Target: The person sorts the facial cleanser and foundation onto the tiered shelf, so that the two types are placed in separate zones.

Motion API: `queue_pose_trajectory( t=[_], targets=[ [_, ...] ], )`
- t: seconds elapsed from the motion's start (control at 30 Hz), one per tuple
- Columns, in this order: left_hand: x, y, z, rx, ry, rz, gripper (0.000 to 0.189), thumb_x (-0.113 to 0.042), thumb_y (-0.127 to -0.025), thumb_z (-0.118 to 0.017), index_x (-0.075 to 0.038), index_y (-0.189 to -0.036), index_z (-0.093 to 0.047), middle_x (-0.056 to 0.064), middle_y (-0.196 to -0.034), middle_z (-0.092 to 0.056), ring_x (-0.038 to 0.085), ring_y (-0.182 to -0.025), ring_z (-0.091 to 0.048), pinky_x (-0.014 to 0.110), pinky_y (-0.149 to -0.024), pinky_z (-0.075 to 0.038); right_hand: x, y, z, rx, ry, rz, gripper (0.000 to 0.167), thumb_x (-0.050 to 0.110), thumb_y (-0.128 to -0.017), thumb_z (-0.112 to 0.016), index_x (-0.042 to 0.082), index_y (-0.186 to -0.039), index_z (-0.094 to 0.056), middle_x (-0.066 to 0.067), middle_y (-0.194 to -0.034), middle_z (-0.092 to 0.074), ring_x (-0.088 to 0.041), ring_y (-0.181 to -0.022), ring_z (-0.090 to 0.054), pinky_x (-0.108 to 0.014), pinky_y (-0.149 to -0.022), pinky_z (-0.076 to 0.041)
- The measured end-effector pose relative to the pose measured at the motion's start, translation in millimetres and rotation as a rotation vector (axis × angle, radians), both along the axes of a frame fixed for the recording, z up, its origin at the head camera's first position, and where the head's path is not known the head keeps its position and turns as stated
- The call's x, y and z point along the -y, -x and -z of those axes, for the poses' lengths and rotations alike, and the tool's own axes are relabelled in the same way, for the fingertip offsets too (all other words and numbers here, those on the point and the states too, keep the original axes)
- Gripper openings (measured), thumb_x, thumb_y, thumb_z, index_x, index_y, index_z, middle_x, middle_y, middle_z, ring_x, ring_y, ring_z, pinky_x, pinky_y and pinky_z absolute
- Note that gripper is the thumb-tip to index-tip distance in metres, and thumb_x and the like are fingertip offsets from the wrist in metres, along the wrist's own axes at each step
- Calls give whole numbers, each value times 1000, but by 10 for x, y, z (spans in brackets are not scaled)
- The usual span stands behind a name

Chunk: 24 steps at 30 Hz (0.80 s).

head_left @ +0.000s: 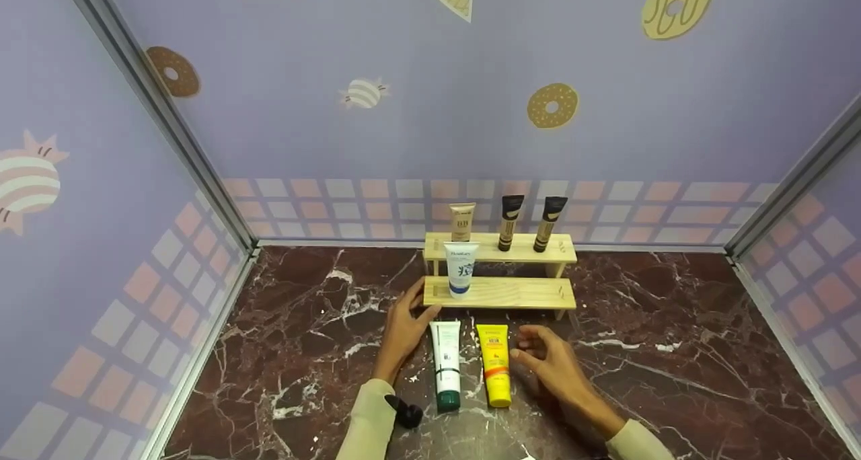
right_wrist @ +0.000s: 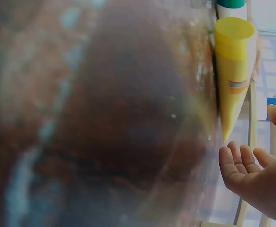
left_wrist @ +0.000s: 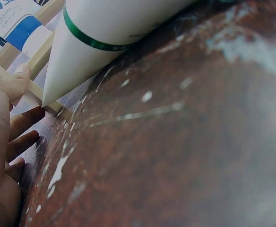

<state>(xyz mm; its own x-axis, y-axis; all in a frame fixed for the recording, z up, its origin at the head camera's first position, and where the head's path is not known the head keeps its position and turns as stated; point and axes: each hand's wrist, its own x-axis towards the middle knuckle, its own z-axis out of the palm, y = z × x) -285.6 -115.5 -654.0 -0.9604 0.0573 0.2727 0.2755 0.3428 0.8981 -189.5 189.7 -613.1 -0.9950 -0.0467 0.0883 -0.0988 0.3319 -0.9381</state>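
Observation:
My left hand (head_left: 402,329) holds the front left end of a two-tier wooden display stand (head_left: 518,293), thumb at the front, fingers along the side. In the left wrist view its thumb (left_wrist: 21,78) lies against the wood. Just right of this hand, a white squeeze tube (head_left: 446,356) with a green cap lies on the table. Beside it lies a yellow squeeze tube (head_left: 496,366) with an orange band. My right hand (head_left: 555,366) is just right of the yellow tube, fingers loosely bent, holding nothing. The right wrist view shows its fingers (right_wrist: 228,165) apart from the yellow tube's flat end.
On the lower tier stands a white and blue tube (head_left: 461,268). The upper tier bears a beige tube (head_left: 462,219) and two black and gold tubes, one in the middle (head_left: 510,223) and one at right (head_left: 550,224). Behind the marbled table (head_left: 323,352) rises a purple wall (head_left: 457,137).

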Motion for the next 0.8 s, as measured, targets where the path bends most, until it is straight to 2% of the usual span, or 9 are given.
queue_pose_trajectory(
  t=[0.07,0.2,0.27,0.37,0.43,0.6,0.8],
  targets=[
    [1,-6,1,-2,-9,10,76,-30,-102,-83,-1,-164,-50,27,-142,-69,37,-131,-71,58,-134,-25,11,-17,29,18,-2,5,44,4,-93,-88,-9,-131,-69,-20,-118,-76,-32,-108,-74,-40,-99,-64],
    [-3,-11,-3,2,-27,23,77,-28,-101,-83,0,-164,-49,33,-153,-59,39,-133,-69,55,-123,-46,51,-36,64,50,-18,6,48,8,-91,-91,-9,-130,-70,-20,-119,-76,-30,-106,-73,-34,-95,-64],
    [-4,-10,-7,4,-37,26,77,-27,-101,-83,0,-164,-49,34,-156,-54,40,-134,-69,55,-118,-51,73,-38,68,60,-27,2,50,11,-90,-92,-9,-131,-70,-20,-119,-76,-29,-105,-73,-32,-93,-64],
    [-2,-5,-1,7,-35,18,76,-27,-101,-83,-1,-164,-49,34,-153,-57,39,-132,-70,58,-124,-43,101,-42,71,68,-35,-9,54,12,-88,-93,-10,-132,-70,-20,-120,-76,-29,-104,-73,-30,-91,-64],
    [-1,-1,4,11,-36,15,76,-26,-101,-83,-2,-165,-49,33,-153,-58,38,-132,-70,58,-125,-42,114,-42,78,70,-40,-16,56,13,-88,-93,-10,-133,-69,-20,-120,-75,-29,-104,-73,-30,-91,-64],
    [-1,3,6,12,-47,14,75,-24,-101,-83,-1,-164,-49,33,-157,-54,39,-134,-69,53,-117,-52,141,-20,101,83,-54,-29,59,17,-88,-94,-9,-134,-69,-17,-116,-75,-27,-102,-72,-29,-90,-63],
    [0,16,21,-4,-49,26,76,-26,-102,-83,0,-164,-49,34,-158,-52,42,-135,-67,51,-115,-55,174,2,144,77,-128,-15,62,23,-87,-95,-7,-135,-70,-12,-112,-74,-22,-97,-67,-34,-89,-60]
  ],
)
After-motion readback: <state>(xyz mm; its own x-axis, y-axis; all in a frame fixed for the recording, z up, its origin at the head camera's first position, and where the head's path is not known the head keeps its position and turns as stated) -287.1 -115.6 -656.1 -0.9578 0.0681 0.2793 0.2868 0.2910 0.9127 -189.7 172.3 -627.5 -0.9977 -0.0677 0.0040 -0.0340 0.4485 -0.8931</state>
